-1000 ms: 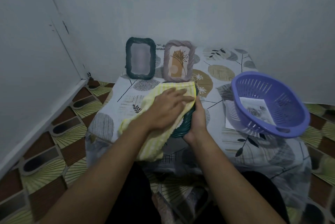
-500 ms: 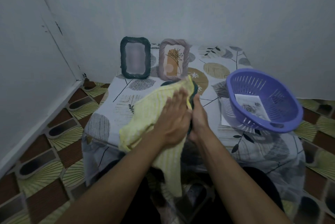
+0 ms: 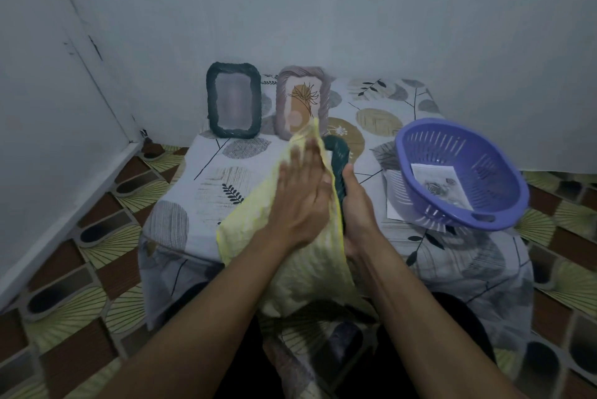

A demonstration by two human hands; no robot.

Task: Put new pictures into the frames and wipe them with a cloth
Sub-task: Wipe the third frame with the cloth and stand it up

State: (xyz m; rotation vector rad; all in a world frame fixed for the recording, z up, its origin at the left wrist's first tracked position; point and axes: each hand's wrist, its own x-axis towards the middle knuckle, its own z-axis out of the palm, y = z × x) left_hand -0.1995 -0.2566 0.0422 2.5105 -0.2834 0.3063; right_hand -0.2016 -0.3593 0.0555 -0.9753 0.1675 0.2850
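A dark green picture frame (image 3: pixel 338 162) stands nearly on edge over the table's front, and my right hand (image 3: pixel 357 204) grips its right side. A yellow cloth (image 3: pixel 255 204) drapes over the frame's face and hangs down toward my lap. My left hand (image 3: pixel 300 195) presses flat on the cloth with straight fingers. Most of the held frame is hidden by cloth and hands. Two more frames stand at the back against the wall: a dark green frame (image 3: pixel 233 100) and a mauve frame (image 3: pixel 303 101) with a plant picture.
A purple plastic basket (image 3: pixel 458 172) sits tilted at the table's right with a printed picture (image 3: pixel 441 183) inside and white paper (image 3: pixel 395 201) under it. The low table (image 3: pixel 206 182) has a leaf-patterned cover. Walls close in behind and left; patterned floor surrounds.
The held frame has tipped from lying fairly flat to nearly upright. My left hand slid the cloth up along its face, and the cloth hangs lower toward my lap.
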